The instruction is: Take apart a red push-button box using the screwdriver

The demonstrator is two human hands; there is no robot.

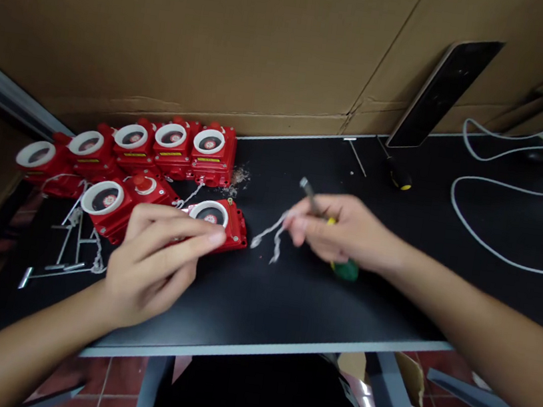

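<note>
My left hand rests with curled fingers on a red box-shaped device with a white ring on top, lying on the black table. My right hand is closed around a screwdriver with a green and yellow handle, its metal tip pointing up and left. The same hand pinches a thin white string that trails down onto the table. Two more red devices lie just left of the one I touch.
A row of several red devices stands along the back left by a cardboard wall. Metal pins lie at the left. A dark tablet leans on the cardboard, a second screwdriver lies below it, and white cables loop at the right.
</note>
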